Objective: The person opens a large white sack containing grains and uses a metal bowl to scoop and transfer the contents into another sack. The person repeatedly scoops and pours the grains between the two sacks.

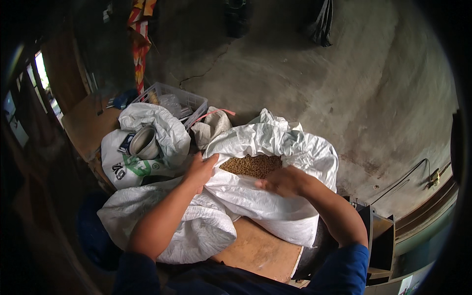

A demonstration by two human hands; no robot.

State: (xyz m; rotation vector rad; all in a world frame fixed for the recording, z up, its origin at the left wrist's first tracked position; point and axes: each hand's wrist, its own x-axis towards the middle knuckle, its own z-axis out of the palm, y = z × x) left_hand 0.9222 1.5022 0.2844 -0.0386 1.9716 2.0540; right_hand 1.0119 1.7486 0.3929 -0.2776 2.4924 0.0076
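In front of me a large white woven sack (265,209) stands with its mouth spread wide and its rim folded outward. Small tan-brown grains or pellets (250,165) fill the opening. At the left corner of the mouth, my left hand (199,173) is closed on the sack's rim, thumb toward the opening. My right hand (285,182) is at the near right edge of the mouth, close to the grains. Motion smears its fingers, so their grip on the rim cannot be made out.
Another white sack (172,130) with green print stands left, a grey-white bowl or pot (144,142) on it. Behind are a plastic crate (196,102) and a small pale bag (212,129). A crumpled white sack (191,231) lies near my left forearm, beside a brown board (260,250).
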